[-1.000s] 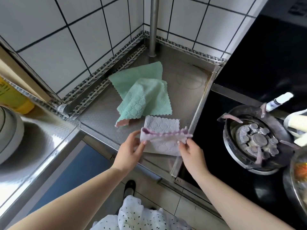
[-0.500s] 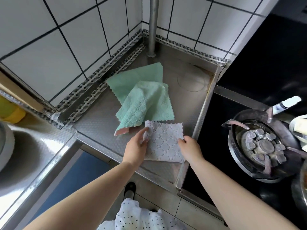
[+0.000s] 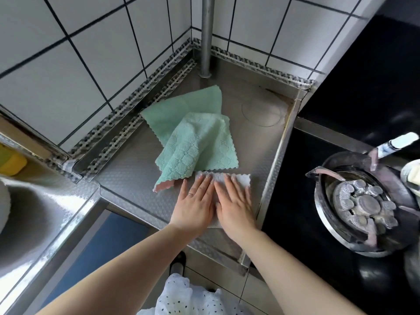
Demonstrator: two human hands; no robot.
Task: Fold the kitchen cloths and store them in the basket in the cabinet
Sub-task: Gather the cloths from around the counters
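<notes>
Left hand (image 3: 193, 205) and right hand (image 3: 234, 205) flat, fingers straight, side by side, pressing white cloth (image 3: 241, 179) onto steel counter (image 3: 127, 169) near front edge. Green cloths (image 3: 197, 142) heaped just behind, front corner touching white cloth's left end. Metal pole (image 3: 207, 35) upright in tiled corner. Gas burner (image 3: 361, 203) right, on black stove (image 3: 295, 192). Yellow bottle (image 3: 11, 162) far left.

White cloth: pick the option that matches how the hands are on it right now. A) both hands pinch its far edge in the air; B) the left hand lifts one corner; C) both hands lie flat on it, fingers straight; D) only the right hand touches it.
C: the left hand and right hand lie side by side, fingers straight, pressing the white cloth onto the counter.
</notes>
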